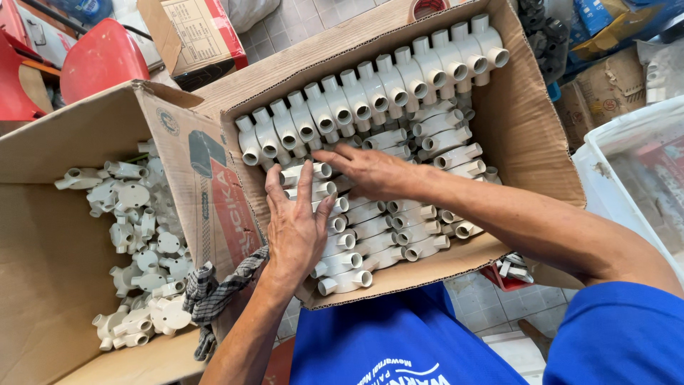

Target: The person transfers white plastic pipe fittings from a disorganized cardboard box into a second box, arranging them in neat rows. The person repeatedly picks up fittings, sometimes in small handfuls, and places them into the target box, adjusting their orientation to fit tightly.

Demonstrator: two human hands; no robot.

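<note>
A cardboard box (531, 135) in front of me is packed with rows of white plastic pipe fittings (377, 85). My left hand (296, 228) lies flat, fingers spread, on the fittings at the box's near left. My right hand (367, 171) reaches in from the right and presses palm down on the fittings in the middle of the box, its fingertips beside the left hand's. Neither hand grips a fitting.
A second open cardboard box (50, 257) at the left holds a loose heap of white fittings (139, 242). A checked cloth (214, 285) hangs over its flap. A red plastic stool (103, 60) stands far left, a clear plastic tub (627, 178) at right.
</note>
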